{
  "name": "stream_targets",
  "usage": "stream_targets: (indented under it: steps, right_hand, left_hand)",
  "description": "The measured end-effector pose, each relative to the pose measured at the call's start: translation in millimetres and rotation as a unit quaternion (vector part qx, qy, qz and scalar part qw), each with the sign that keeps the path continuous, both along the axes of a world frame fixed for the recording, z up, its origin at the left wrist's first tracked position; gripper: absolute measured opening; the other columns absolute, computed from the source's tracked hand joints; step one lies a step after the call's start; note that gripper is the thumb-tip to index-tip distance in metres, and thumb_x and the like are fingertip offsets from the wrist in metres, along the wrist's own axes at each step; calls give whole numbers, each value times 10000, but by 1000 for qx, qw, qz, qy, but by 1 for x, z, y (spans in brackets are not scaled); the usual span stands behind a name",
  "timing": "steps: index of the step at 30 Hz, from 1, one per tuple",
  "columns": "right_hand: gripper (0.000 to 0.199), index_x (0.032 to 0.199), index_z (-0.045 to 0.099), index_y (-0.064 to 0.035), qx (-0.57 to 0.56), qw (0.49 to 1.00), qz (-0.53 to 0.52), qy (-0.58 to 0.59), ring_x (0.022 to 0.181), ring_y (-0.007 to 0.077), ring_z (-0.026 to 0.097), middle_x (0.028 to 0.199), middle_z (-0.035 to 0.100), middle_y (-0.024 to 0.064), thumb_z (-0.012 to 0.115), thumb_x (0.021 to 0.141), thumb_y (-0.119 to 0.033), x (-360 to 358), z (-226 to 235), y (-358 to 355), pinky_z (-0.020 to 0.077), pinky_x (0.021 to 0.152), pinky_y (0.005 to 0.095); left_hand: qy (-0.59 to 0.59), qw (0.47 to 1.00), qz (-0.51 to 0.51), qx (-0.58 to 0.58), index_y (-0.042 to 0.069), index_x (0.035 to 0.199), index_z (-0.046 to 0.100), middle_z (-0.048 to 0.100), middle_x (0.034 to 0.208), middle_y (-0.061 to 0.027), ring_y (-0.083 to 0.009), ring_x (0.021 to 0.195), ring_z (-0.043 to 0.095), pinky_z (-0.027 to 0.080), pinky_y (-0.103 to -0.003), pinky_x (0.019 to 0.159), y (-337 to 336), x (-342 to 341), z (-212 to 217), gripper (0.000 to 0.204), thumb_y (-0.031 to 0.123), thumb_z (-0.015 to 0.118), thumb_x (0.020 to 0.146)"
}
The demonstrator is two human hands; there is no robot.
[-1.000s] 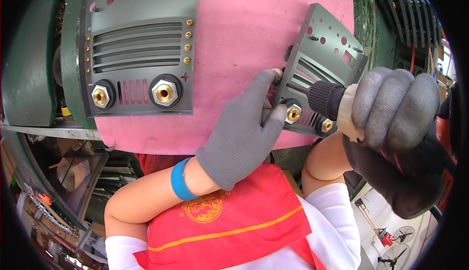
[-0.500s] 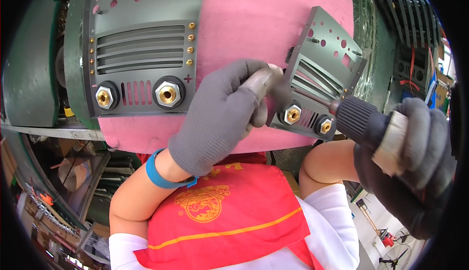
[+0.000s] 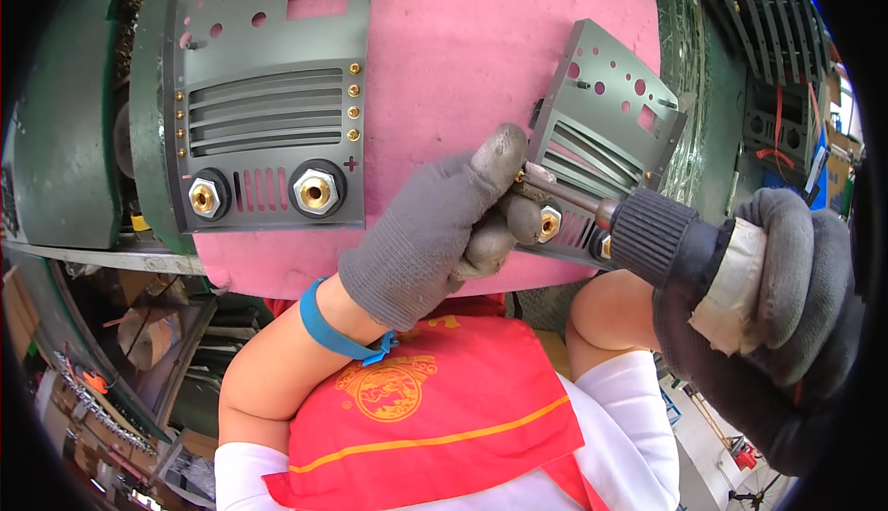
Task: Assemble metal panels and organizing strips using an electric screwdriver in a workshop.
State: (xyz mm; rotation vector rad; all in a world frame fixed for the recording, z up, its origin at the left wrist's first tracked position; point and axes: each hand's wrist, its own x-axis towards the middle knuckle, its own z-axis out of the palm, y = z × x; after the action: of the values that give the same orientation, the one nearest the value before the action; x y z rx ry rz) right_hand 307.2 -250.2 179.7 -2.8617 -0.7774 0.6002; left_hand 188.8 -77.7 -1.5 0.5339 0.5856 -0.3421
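Note:
My left hand [image 3: 444, 224], in a grey glove, pinches a small brass screw at the tip of a powered screwdriver [image 3: 647, 229]. My right hand [image 3: 786, 317], also in a grey glove, is wrapped around the screwdriver's black body. The driver's bit points left at the lower left corner of a tilted grey metal panel [image 3: 606, 132] with slots, holes and brass sockets. The panel lies on a pink foam pad [image 3: 481, 39].
A second grey panel [image 3: 268, 113] with two brass sockets and a row of brass screws lies on the pad's left part. Green machine parts stand at the left edge. Dark metal racks fill the upper right. Below are my red apron and cluttered shelves.
My left hand slid right from the panel's edge and closed its fingertips at the driver's bit. My right hand brought the screwdriver lower and to the right, with its bit now at the left fingertips.

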Motion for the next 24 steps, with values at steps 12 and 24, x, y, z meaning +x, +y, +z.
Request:
stream_targets:
  steps: [12, 24]
  right_hand:
    - [413, 938, 504, -56, 579, 799, 61, 150, 652, 85, 454, 842, 490, 6, 732, 856, -391, 18, -73, 28, 384, 612, 238]
    - [314, 929, 501, -105, 640, 718, 112, 250, 720, 147, 430, 830, 435, 33, 693, 813, -325, 34, -114, 20, 352, 662, 298]
  left_hand:
    - [-13, 996, 17, 82, 13, 1384, 544, 470, 765, 42, -44, 582, 363, 332, -213, 529, 3, -5, 1, 476, 334, 544, 1033]
    - [-81, 889, -10, 451, -33, 1459, 474, 298, 704, 35, -62, 647, 336, 349, -232, 590, -27, -1, -15, 603, 19, 658, 887]
